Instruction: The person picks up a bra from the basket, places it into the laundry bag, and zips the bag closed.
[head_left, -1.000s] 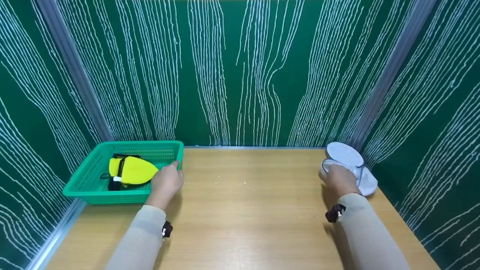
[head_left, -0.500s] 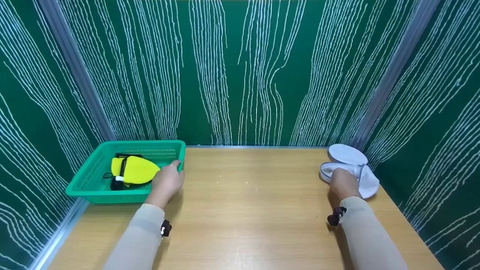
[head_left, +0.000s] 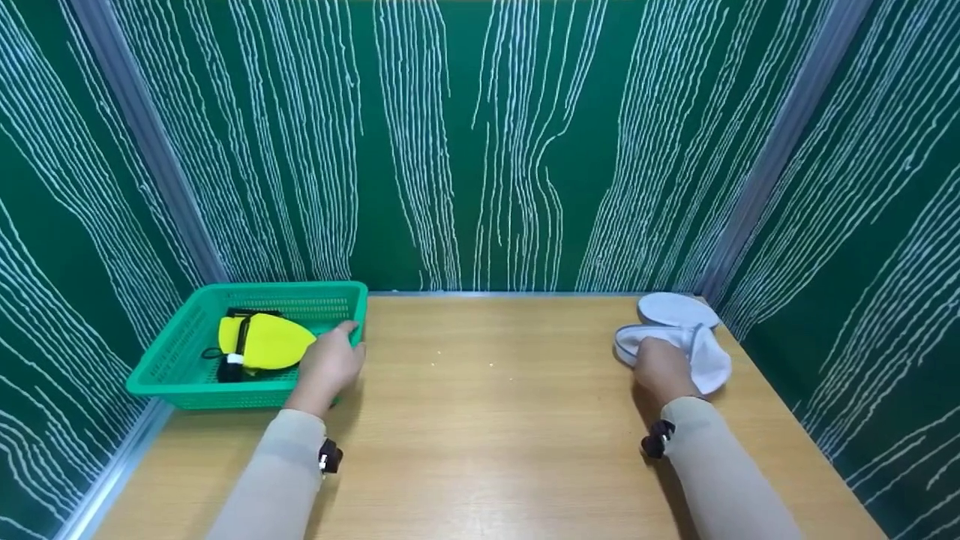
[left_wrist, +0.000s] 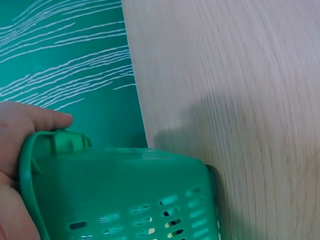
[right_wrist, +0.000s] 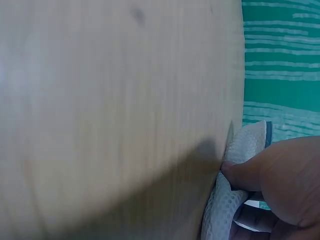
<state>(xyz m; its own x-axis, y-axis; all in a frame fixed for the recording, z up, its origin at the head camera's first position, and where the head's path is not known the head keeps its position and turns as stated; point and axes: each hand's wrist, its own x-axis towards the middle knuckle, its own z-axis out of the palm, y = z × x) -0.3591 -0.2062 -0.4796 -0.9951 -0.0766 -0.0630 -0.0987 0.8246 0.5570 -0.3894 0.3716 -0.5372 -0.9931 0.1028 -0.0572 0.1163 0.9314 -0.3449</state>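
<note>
My left hand (head_left: pixel 328 367) grips the front right rim of a green plastic basket (head_left: pixel 172 384); in the left wrist view the fingers (left_wrist: pixel 47 119) curl over the rim. Inside the basket lies a folded yellow item (head_left: pixel 274 341) with a rounded tip, a black strap and a small black-and-white piece. At the far right of the table, my right hand (head_left: pixel 664 367) pinches a white mesh slipper (head_left: pixel 711 358) with grey-blue edging. In the right wrist view the thumb presses the slipper's edge (right_wrist: pixel 245 145). A flat white oval, slipper-like piece (head_left: pixel 677 309) sits directly behind it.
The wooden table (head_left: pixel 480 442) spans between both hands, with a few tiny pale specks on it. Green walls (head_left: pixel 465 150) with white wavy lines enclose its back and sides, joined by metal corner posts (head_left: pixel 780 142).
My right hand and the white slippers have shifted left, a little away from the right wall. My left hand stays on the basket rim, and the basket has hardly moved.
</note>
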